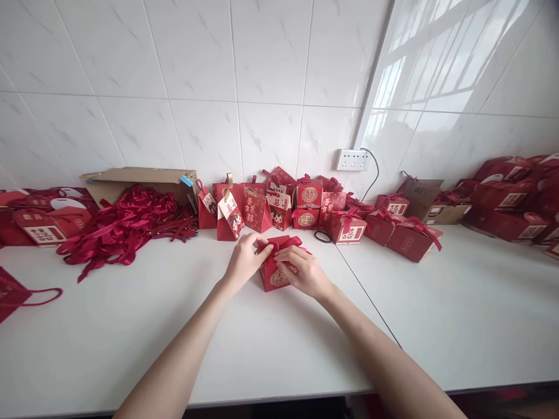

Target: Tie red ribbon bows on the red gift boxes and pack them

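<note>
A red gift box (267, 280) with a gold round emblem stands upright on the white table in front of me. Red ribbon (293, 241) lies across its top, with a loop showing toward the right. My left hand (248, 256) pinches the ribbon at the box's upper left, thumb and forefinger together. From the other side my right hand (303, 269) has its fingers closed on the ribbon near the middle and covers part of the box front. How the ribbon is knotted is hidden behind my fingers.
A heap of red ribbons (126, 224) spills from a cardboard box (140, 173) at the left. Several finished-looking red boxes (309, 195) line the wall. More boxes (410, 238) stand at the right. A black ring (322, 237) and a power strip (351, 160) are behind.
</note>
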A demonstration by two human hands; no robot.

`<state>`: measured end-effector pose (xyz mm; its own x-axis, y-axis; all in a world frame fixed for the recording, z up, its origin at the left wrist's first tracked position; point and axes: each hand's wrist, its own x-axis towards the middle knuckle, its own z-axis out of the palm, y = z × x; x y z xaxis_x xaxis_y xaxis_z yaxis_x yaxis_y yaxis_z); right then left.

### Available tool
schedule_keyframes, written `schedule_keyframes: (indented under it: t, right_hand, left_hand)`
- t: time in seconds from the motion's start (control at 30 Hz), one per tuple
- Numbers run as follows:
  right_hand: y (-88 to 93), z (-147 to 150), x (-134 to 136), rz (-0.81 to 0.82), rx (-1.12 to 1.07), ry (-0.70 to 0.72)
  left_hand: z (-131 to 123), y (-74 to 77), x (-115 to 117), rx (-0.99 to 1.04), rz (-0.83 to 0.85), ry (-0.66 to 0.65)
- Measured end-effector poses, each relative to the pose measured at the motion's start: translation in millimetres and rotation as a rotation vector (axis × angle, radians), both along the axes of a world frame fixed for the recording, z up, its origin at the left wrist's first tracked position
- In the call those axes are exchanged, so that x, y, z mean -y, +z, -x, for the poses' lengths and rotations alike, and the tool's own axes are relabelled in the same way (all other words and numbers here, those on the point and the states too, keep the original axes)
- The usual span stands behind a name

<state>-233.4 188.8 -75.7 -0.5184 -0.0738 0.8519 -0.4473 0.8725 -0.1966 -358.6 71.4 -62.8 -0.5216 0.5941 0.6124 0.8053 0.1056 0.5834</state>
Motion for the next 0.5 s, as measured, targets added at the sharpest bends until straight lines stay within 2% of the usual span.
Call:
schedule_keyframes:
  t: [0.1, 0.27, 0.37, 0.5]
  right_hand:
    - [-0.4, 0.2, 3.3, -0.021, -0.012, 0.006]
    - [-0.9, 0.9, 6.3, -0.023, -0.002, 0.022]
    - [-1.5, 1.3, 6.2, -0.019, 0.001, 0.025]
    - [-1.9, 1.7, 5.7, -0.027, -0.005, 0.021]
  left_hand:
    - [2.9, 1.6, 1.6, -0.050, 0.016, 0.028]
    - [4.9, 2.6, 4.3, -0.280, -0.006, 0.179]
    - [1.9, 3.3, 3.4, -0.222, 0.020, 0.187]
    - [-1.9, 4.8, 1.3, -0.060, 0.062, 0.095]
